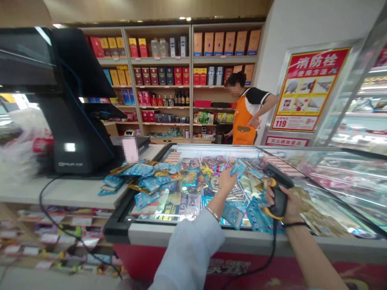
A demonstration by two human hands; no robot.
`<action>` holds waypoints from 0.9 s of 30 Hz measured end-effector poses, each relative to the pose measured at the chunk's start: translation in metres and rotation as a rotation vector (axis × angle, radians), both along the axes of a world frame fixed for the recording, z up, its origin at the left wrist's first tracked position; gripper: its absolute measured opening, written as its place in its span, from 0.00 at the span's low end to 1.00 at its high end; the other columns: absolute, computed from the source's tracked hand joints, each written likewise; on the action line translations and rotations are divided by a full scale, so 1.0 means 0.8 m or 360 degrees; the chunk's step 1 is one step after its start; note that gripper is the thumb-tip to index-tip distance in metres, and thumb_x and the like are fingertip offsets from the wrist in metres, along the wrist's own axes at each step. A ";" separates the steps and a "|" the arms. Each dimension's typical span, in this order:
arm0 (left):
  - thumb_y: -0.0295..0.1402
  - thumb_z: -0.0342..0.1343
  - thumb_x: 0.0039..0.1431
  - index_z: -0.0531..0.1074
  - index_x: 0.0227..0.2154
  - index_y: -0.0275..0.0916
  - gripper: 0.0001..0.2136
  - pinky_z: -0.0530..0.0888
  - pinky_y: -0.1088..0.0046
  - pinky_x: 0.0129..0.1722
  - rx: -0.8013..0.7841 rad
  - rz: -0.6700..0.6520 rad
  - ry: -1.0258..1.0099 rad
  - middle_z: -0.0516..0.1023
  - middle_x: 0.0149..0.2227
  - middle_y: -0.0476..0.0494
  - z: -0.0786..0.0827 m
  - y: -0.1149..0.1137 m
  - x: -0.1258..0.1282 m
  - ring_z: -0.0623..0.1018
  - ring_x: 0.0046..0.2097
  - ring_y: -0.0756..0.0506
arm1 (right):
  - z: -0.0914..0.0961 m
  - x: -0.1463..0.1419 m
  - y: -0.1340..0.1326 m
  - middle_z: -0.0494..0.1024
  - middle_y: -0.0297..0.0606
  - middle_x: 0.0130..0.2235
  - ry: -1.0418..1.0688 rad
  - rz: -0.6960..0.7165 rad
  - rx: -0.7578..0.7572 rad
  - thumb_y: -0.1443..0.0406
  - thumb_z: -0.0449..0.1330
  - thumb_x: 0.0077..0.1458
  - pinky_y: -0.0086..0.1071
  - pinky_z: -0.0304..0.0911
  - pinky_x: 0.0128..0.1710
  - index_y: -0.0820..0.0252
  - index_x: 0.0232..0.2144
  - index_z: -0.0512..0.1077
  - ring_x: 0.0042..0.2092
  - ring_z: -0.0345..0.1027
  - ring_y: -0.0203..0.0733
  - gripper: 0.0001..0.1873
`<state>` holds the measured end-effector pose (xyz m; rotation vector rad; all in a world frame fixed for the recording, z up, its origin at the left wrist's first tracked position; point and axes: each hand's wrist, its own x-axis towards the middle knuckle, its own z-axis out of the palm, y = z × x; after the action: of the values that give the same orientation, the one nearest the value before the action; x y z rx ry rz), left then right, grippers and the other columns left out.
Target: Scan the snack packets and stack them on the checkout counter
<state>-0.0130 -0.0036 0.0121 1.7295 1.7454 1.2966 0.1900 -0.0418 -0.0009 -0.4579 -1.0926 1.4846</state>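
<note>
My left hand [227, 181], below a light blue sleeve, pinches a small blue snack packet [239, 168] above the glass lid of a chest freezer [181, 231]. In my right hand [292, 205] is a black and yellow barcode scanner [279, 193], its cable hanging down over the freezer's front. The scanner's head points up and left, toward the packet but apart from it. Under and beside the scanner lie more blue packets [256, 213] and gold packets [325, 215]. A heap of blue and gold packets [148, 173] covers the lid's left side and spills onto the counter.
On the left counter [84, 191] stand a black checkout terminal [75, 121] and a white plastic bag [27, 141]. A person in an orange apron [243, 117] stands behind the freezer, near shelves of boxed goods [163, 76]. A black cable [57, 225] hangs from the counter.
</note>
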 end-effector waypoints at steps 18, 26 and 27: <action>0.35 0.55 0.53 0.78 0.40 0.38 0.13 0.72 0.71 0.40 0.0271 0.0902 -0.0095 0.81 0.33 0.43 0.104 -0.172 -0.409 0.79 0.39 0.43 | 0.058 -0.346 -0.025 0.65 0.29 0.22 0.0247 0.0619 0.0172 0.57 0.57 0.49 0.27 0.60 0.15 0.57 0.32 0.68 0.17 0.58 0.33 0.10; 0.35 0.51 0.57 0.75 0.44 0.38 0.14 0.70 0.66 0.45 0.0128 0.1406 0.0135 0.80 0.41 0.35 0.074 -0.232 -0.491 0.78 0.46 0.37 | 0.038 -0.481 -0.043 0.68 0.29 0.19 0.0160 0.0842 0.0063 0.56 0.60 0.46 0.25 0.57 0.14 0.58 0.28 0.67 0.15 0.59 0.32 0.12; 0.34 0.51 0.58 0.74 0.47 0.37 0.16 0.70 0.65 0.45 0.0138 0.1450 0.0142 0.80 0.42 0.34 0.069 -0.232 -0.491 0.78 0.46 0.37 | 0.033 -0.489 -0.044 0.68 0.29 0.19 0.0141 0.0843 0.0038 0.56 0.61 0.46 0.25 0.57 0.13 0.58 0.27 0.67 0.15 0.59 0.32 0.12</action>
<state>-0.4059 -0.1891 0.0676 1.0169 2.7106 1.6378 -0.2013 -0.0769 0.0257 -0.0796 -1.2154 1.9275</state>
